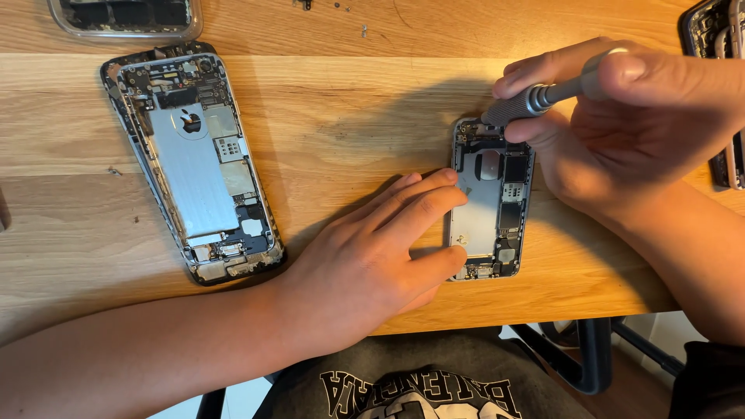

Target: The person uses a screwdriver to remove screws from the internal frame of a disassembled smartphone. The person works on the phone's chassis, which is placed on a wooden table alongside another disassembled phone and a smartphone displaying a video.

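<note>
The step in hand looked to be work on a screw at the top of the small opened phone shell (490,200), which lay flat on the wooden table (341,116) just in front of the person, near the table's front edge. To do this well, the driver tip would have needed to sit square in the screw head with light downward pressure, the shaft kept steady rather than wobbling, and the shell kept from sliding; the tiny loose screws (363,31) near the far edge suggested that small parts were easily lost here. The right hand (621,128) came in from the right with its grip closed around a slim metal screwdriver (543,97), thumb and fingers pinching the knurled handle, the tool slanting down and left so that its tip met the shell's upper left corner; the exact contact point was hidden by the fingers. The left hand (380,256) lay palm down on the table, holding nothing, fingers extended and pressed against the shell's left edge and lower corner to brace it, forearm stretched across from the left. A larger opened phone (194,163) lay well apart to the left, untouched, with more phone parts at the far corners.
</note>
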